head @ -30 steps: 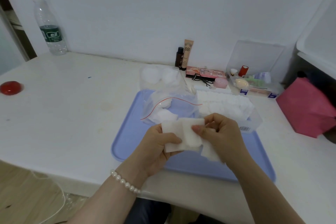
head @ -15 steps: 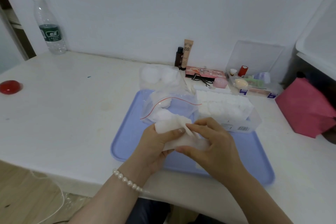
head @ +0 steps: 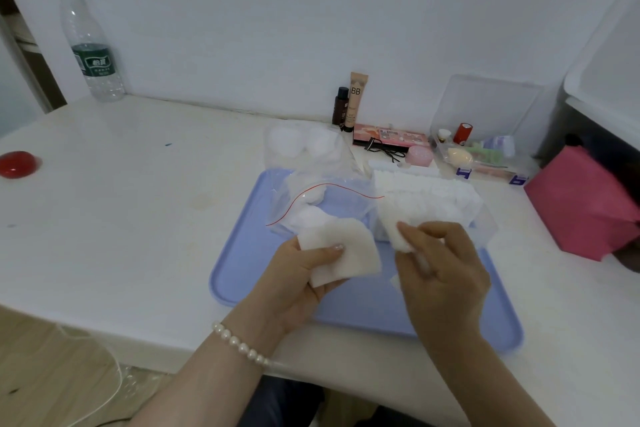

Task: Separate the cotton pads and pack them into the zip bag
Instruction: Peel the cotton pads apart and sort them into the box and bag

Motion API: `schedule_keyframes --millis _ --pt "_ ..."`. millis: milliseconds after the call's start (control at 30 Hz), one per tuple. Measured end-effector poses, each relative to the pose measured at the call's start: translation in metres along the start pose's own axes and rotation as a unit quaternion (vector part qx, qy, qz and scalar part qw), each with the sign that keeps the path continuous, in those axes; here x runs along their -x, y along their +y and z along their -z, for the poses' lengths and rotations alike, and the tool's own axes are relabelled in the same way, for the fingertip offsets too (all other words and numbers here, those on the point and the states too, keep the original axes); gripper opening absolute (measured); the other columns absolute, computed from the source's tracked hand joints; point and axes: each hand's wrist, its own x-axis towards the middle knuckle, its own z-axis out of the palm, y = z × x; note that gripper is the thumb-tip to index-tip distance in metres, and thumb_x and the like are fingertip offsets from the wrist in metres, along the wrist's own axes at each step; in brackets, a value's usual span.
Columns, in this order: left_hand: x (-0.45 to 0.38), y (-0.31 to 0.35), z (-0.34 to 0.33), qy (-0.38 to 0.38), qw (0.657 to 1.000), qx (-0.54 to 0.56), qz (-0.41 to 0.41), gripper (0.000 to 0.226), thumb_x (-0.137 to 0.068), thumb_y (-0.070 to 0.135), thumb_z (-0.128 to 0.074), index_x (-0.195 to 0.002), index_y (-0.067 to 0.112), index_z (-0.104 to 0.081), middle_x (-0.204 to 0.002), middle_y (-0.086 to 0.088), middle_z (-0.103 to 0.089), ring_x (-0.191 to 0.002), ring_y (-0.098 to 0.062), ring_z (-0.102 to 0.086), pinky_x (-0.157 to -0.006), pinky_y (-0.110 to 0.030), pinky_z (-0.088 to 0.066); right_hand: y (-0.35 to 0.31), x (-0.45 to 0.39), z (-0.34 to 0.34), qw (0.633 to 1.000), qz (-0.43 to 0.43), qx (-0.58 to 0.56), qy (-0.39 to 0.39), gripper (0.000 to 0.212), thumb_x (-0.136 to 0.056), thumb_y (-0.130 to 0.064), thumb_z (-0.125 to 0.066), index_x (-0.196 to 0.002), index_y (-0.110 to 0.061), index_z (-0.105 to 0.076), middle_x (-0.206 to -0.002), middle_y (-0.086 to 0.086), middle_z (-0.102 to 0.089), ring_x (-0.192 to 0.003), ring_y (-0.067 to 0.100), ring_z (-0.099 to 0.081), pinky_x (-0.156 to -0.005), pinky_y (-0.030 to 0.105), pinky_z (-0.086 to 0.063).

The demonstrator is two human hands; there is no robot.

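Because the cotton pads are soft, light and floppy, pinching an edge looks best. In the middle of the frame, the left hand (head: 304, 274) holds one cotton pad (head: 341, 250) under its thumb. The right hand (head: 440, 270) pinches another pad (head: 398, 236) just beside it. The zip bag (head: 322, 204) lies above them on the blue tray (head: 242, 253).

Quick count: two hands, left hand (head: 298, 274) and right hand (head: 446, 274), each holding one cotton pad (head: 349, 250). One blue tray (head: 242, 274), one zip bag (head: 332, 204), one water bottle (head: 90, 45). The boxed pad stack (head: 426, 198) is too blurry to count, maybe dozens.
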Motion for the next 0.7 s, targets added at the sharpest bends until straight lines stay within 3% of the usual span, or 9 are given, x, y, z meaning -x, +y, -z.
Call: schedule_keyframes --millis 100,233,533,633,700 --pt "0.002 -0.002 -0.005 -0.009 1.000 0.001 0.005 0.025 -0.084 -0.010 -0.052 -0.103 0.002 -0.063 -0.084 -0.009 -0.072 -0.073 -0.018 -0.070 -0.066 -0.030 -0.058 -0.006 0.005 -0.005 0.989 0.140 0.051 -0.005 0.022 -0.091 -0.012 -0.055 -0.085 -0.003 -0.075 -0.084 0.004 -0.060 -0.046 0.016 -0.047 -0.037 0.023 -0.034" --pt "0.005 -0.003 -0.007 -0.033 0.999 -0.010 0.007 0.027 -0.069 0.000 -0.061 -0.096 0.002 -0.066 -0.088 -0.013 -0.072 -0.076 -0.020 -0.070 -0.066 -0.028 -0.058 -0.010 0.011 -0.010 0.979 0.186 0.067 -0.039 0.014 -0.085 -0.008 -0.061 -0.094 -0.007 -0.071 -0.072 0.011 -0.065 -0.041 0.015 -0.038 -0.042 0.019 -0.027" --pt "0.007 -0.003 -0.005 -0.052 0.998 0.018 0.014 0.038 -0.071 0.007 -0.057 -0.108 0.001 -0.062 -0.099 -0.018 -0.070 -0.085 -0.026 -0.070 -0.072 -0.032 -0.058 -0.013 0.013 -0.013 0.978 0.165 0.087 -0.090 0.017 -0.079 -0.008 -0.059 -0.084 -0.006 -0.075 -0.070 0.009 -0.063 -0.038 0.017 -0.039 -0.036 0.019 -0.027" --pt "0.008 -0.002 -0.003 -0.058 0.996 0.059 0.030 0.038 -0.073 0.012 -0.055 -0.108 0.000 -0.062 -0.101 -0.019 -0.069 -0.086 -0.027 -0.069 -0.074 -0.033 -0.057 -0.016 0.014 -0.011 0.974 0.148 0.073 -0.153 0.027 -0.077 -0.017 -0.054 -0.091 -0.006 -0.074 -0.077 0.007 -0.062 -0.041 0.017 -0.045 -0.034 0.020 -0.033" --pt "0.007 -0.002 -0.003 -0.043 0.998 0.039 0.020 0.040 -0.072 0.011 -0.059 -0.110 -0.001 -0.062 -0.101 -0.019 -0.069 -0.085 -0.025 -0.069 -0.071 -0.031 -0.057 -0.015 0.016 -0.007 0.975 0.106 0.005 -0.194 0.034 -0.075 -0.021 -0.050 -0.097 -0.008 -0.073 -0.085 0.004 -0.061 -0.047 0.012 -0.048 -0.039 0.019 -0.038"
